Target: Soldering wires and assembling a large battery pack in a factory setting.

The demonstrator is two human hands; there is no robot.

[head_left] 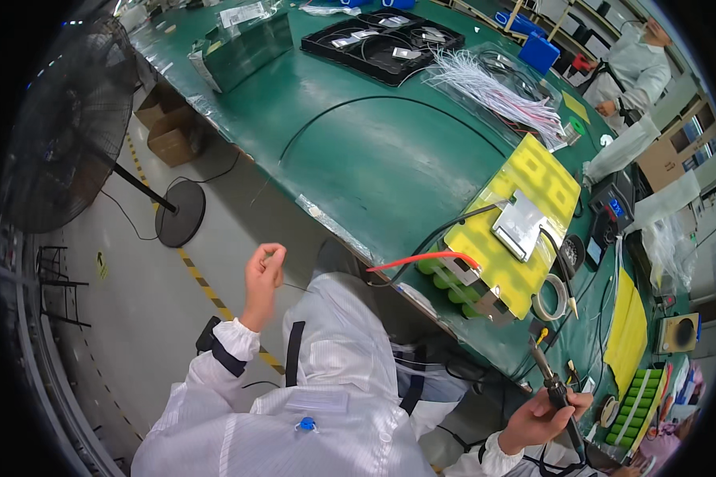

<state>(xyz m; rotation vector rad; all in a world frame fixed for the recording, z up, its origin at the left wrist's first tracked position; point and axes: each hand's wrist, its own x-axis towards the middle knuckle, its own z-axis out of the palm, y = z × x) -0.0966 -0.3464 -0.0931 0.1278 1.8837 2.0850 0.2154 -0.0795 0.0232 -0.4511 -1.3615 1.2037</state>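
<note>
My left hand is raised off the table's edge, over the floor, with its fingers pinched on a thin wire that trails to the right. My right hand grips the handle of a soldering iron, tip pointing up toward the bench. Between the hands lies a battery pack of green cells under a yellow sheet. A silver metal board sits on the sheet. A red wire and a black cable leave the pack to the left.
The green bench carries a black tray, a bundle of white wires, a coil of wire, a small meter and a rack of green cells. A standing fan and cardboard boxes stand left. Another person works far right.
</note>
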